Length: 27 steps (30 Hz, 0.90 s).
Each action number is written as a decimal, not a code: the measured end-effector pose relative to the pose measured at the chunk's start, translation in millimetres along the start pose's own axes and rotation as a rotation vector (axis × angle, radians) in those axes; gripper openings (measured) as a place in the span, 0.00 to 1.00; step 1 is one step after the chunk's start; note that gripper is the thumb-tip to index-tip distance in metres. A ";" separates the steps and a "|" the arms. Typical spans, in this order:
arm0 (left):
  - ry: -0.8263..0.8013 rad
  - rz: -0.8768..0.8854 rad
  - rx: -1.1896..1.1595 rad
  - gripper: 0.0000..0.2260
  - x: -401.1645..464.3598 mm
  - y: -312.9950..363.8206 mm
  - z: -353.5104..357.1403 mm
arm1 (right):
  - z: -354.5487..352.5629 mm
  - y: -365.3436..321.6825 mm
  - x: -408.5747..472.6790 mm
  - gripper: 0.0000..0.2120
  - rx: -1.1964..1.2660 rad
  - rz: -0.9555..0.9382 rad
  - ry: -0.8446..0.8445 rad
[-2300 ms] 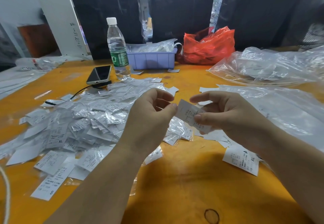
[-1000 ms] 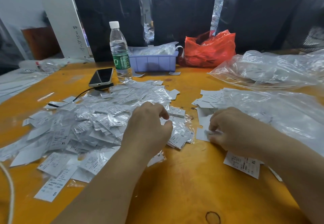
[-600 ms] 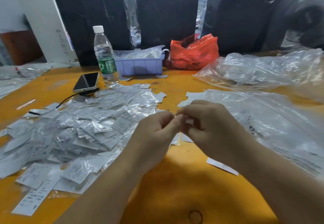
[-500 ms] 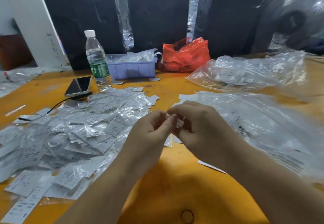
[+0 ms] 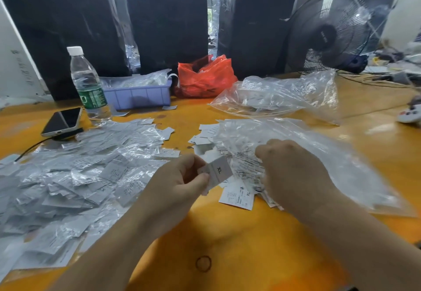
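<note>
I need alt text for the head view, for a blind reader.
The left grip pinches a white label marked XL above an orange table; the right grip is at a clear bag of labels. A heap of wrapped labels lies left.

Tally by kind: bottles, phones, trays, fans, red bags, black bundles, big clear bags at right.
Bottle: 1
Phone: 1
Tray: 1
Fan: 1
Red bag: 1
Black bundles: 3
Clear bags: 2
Total: 10
</note>
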<state>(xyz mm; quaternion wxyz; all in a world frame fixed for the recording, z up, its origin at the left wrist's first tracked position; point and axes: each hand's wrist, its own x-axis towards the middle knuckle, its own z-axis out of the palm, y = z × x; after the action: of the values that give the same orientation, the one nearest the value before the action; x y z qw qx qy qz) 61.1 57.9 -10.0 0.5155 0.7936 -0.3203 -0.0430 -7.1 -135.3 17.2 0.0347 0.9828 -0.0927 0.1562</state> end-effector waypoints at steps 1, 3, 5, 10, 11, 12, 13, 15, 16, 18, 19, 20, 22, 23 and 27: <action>-0.012 0.003 0.025 0.08 -0.9 0.2 1.3 | 1.5 0.6 -0.4 0.13 -0.027 0.021 -0.064; -0.035 0.006 0.069 0.08 -2.5 0.1 3.7 | 6.4 1.0 0.5 0.15 -0.052 0.068 -0.187; -0.056 0.015 0.103 0.07 -2.7 -0.3 6.0 | 12.0 0.6 1.6 0.15 -0.073 0.122 -0.281; -0.104 0.039 0.144 0.06 -2.6 -1.8 9.5 | 14.2 -1.2 2.9 0.14 -0.045 0.154 -0.303; -0.113 0.042 0.148 0.06 -2.4 -1.9 9.6 | 14.0 -1.6 2.6 0.14 -0.024 0.153 -0.284; -0.118 0.044 0.147 0.06 -2.0 -1.9 9.8 | 14.1 -1.8 2.1 0.14 -0.003 0.151 -0.258; -0.120 0.044 0.143 0.06 -1.9 -2.3 9.8 | 14.7 -1.5 1.5 0.14 0.014 0.147 -0.230; -0.123 0.044 0.134 0.07 -1.5 -3.0 10.2 | 16.4 -0.3 0.2 0.15 0.033 0.143 -0.181; -0.122 0.044 0.132 0.07 -1.5 -3.2 10.3 | 16.7 0.4 -0.1 0.16 0.038 0.142 -0.160; -0.118 0.046 0.133 0.06 -1.9 -3.5 10.3 | 16.6 1.1 0.0 0.16 0.048 0.140 -0.128; -0.116 0.047 0.136 0.06 -2.1 -3.5 10.3 | 16.6 1.5 0.1 0.16 0.045 0.142 -0.122; -0.113 0.047 0.137 0.06 -2.3 -3.3 10.1 | 17.3 2.4 0.0 0.17 0.035 0.153 -0.125; -0.109 0.050 0.133 0.06 -2.4 -2.6 9.7 | 18.7 3.8 0.8 0.18 0.003 0.199 -0.179; -0.107 0.052 0.132 0.05 -2.4 -2.3 9.6 | 18.8 3.7 1.2 0.18 -0.018 0.221 -0.225; -0.095 0.046 0.136 0.05 -2.6 -1.7 8.8 | 18.4 1.7 5.8 0.15 -0.051 0.192 -0.304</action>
<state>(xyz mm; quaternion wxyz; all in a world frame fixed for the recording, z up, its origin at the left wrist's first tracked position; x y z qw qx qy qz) 56.3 52.9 -16.2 0.4457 0.8162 -0.3646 -0.0468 3.5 -139.7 1.6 0.0301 0.9805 -0.1941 0.0062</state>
